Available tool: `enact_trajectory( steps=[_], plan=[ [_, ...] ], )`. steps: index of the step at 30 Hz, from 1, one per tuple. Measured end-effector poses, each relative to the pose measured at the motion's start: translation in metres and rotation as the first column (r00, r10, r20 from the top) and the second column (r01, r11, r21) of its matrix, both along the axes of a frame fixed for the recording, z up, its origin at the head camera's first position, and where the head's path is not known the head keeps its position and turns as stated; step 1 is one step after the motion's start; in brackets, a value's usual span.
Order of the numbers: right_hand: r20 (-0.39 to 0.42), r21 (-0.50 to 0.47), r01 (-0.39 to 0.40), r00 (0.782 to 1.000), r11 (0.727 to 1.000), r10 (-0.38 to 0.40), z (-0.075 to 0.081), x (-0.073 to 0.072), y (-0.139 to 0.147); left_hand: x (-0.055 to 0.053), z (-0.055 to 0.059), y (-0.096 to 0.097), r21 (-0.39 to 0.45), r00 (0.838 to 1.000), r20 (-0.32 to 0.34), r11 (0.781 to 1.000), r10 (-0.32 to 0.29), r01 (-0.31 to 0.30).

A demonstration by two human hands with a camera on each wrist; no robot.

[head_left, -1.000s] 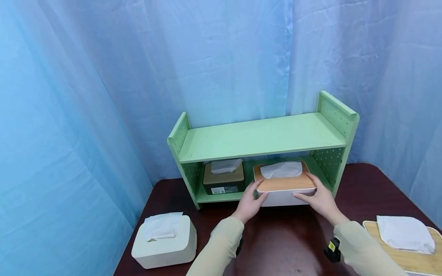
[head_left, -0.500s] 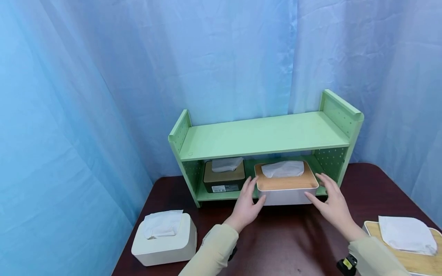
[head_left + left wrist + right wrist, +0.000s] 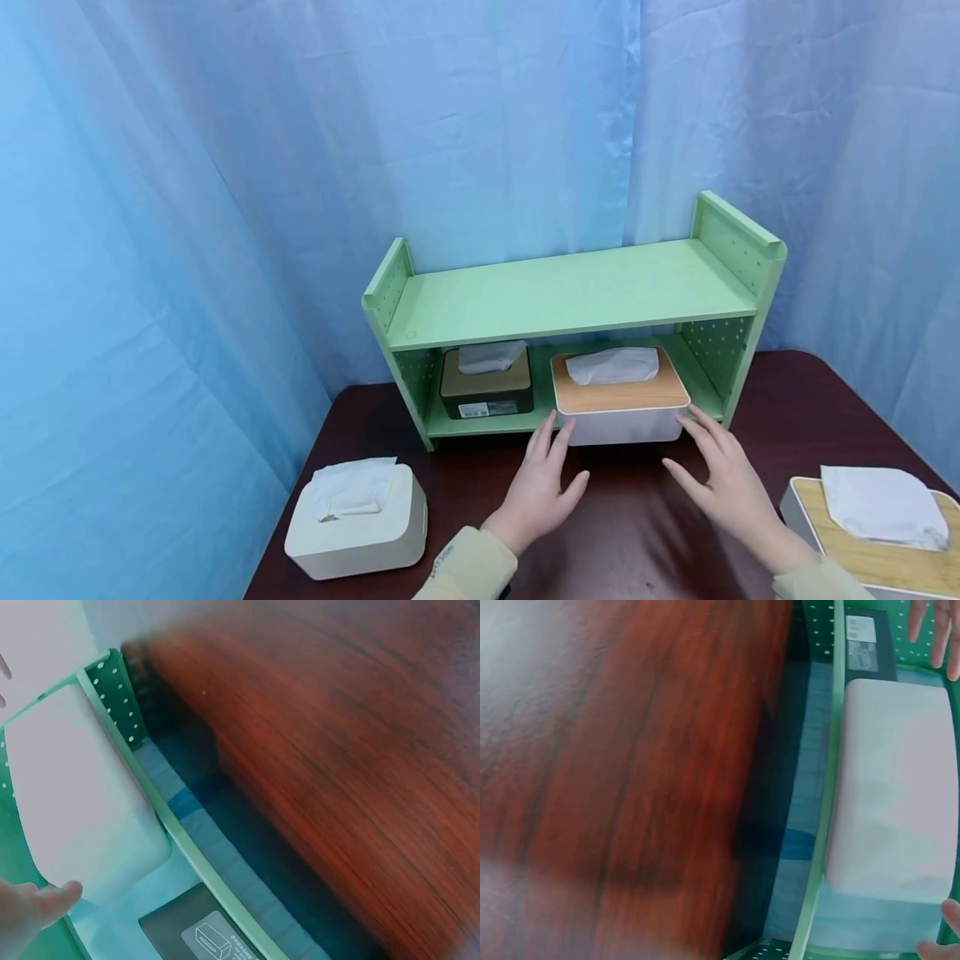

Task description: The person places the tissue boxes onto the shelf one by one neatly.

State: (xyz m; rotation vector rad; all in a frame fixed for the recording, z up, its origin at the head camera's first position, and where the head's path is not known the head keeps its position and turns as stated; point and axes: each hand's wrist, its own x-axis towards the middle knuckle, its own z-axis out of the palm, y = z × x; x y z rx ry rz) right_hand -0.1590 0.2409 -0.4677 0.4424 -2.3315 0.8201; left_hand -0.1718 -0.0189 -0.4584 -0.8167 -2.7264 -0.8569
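On the lower board of the green shelf (image 3: 570, 292) sits a white tissue box (image 3: 622, 426) with a wood-coloured lid, a tissue poking out of its top. My left hand (image 3: 536, 492) is in front of the box's left end, fingers spread. At the right end is my right hand (image 3: 723, 479), its fingers spread too and nothing held. Whether any fingertip still touches the box I cannot tell. A dark tissue box (image 3: 487, 396) with a brown lid stands to the left on the same board. Both wrist views show the white box's plain front.
A cream tissue box (image 3: 360, 529) stands on the dark wooden table (image 3: 600, 533) at the left. Another white box with a bamboo lid (image 3: 877, 554) is at the right edge, a tissue (image 3: 885, 507) lying over it. Blue curtains (image 3: 495, 125) hang behind the shelf.
Both hands gripped the white tissue box's front corners a second ago. They have let go and drawn back toward me, while the box stays on the shelf.
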Motion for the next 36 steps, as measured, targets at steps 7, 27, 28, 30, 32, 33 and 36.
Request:
enact_trajectory(
  steps=[7, 27, 28, 30, 32, 33, 36],
  plan=[
    [0.009, 0.108, 0.009, 1.000, 0.994, -0.010, -0.016, 0.003, 0.002, 0.005, -0.011, 0.006, -0.139, 0.999, -0.051, 0.990, -0.001, -0.007],
    [0.094, 0.249, 0.043, 0.993, 0.968, -0.068, -0.025, 0.005, -0.002, 0.001, -0.019, 0.014, -0.278, 0.990, -0.131, 0.957, 0.048, -0.083],
    [0.094, 0.249, 0.043, 0.993, 0.968, -0.069, -0.025, 0.005, -0.002, 0.001, -0.019, 0.014, -0.282, 0.989, -0.135, 0.955, 0.051, -0.088],
    [0.099, 0.249, 0.043, 0.993, 0.968, -0.069, -0.026, 0.004, -0.002, 0.001, -0.019, 0.014, -0.283, 0.988, -0.144, 0.955, 0.052, -0.092],
    [0.104, 0.251, 0.043, 0.992, 0.967, -0.071, -0.026, 0.003, -0.002, 0.000, -0.018, 0.014, -0.290, 0.989, -0.139, 0.953, 0.055, -0.094],
    [0.107, 0.252, 0.041, 0.992, 0.967, -0.071, -0.026, 0.003, -0.002, 0.000, -0.018, 0.014, -0.289, 0.990, -0.133, 0.953, 0.056, -0.093],
    [0.116, 0.255, 0.040, 0.991, 0.966, -0.071, -0.026, 0.001, -0.002, -0.002, -0.018, 0.014, -0.290, 0.991, -0.118, 0.953, 0.057, -0.090]
  ],
)
